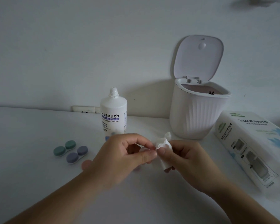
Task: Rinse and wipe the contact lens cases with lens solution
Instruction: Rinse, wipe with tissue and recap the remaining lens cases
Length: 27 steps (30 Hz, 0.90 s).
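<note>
My left hand [123,156] pinches a small pale lens case [143,148] that its fingers mostly hide. Pressed against that case is a folded white tissue [163,147], which my right hand [186,159] grips. A white lens solution bottle [113,113] stands uncapped just behind my hands. On the table to the left lie a green lens case [64,148] and a purple lens case [77,154], both with their caps on. A small white cap [167,135] stands behind the tissue.
A white ribbed desktop bin [196,113] with its lid up stands at the back right. A tissue paper pack [250,146] lies along the right edge of the white table [31,159]. A wall socket [85,109] sits behind the bottle.
</note>
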Available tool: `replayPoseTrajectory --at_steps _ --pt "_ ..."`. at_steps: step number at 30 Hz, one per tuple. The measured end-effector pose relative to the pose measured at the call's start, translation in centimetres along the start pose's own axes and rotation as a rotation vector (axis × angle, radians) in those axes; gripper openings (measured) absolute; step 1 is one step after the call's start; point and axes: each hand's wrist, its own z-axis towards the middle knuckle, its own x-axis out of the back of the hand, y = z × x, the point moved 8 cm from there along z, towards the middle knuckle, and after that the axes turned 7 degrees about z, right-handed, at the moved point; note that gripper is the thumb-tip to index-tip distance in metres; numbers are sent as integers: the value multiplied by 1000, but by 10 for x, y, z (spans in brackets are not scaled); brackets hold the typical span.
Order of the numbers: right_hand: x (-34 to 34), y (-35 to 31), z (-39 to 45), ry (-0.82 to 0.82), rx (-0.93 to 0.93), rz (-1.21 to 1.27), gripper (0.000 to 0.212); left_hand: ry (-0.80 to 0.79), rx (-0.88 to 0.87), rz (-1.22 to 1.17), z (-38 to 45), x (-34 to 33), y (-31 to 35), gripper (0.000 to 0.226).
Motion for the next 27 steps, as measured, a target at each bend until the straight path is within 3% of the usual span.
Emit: replayPoseTrajectory --at_steps 6,13,17,24,27 --pt "6 7 0 22 -75 47 32 -73 52 -4 -1 -6 -5 39" --pt "8 4 0 55 -53 65 52 78 15 104 0 9 0 36" --pt "16 -2 0 140 8 52 57 71 -23 148 0 9 2 37" --pt "12 -3 -1 100 40 122 70 122 -5 119 1 14 -1 36" --pt "8 -4 0 67 36 94 43 104 -47 112 0 13 4 38"
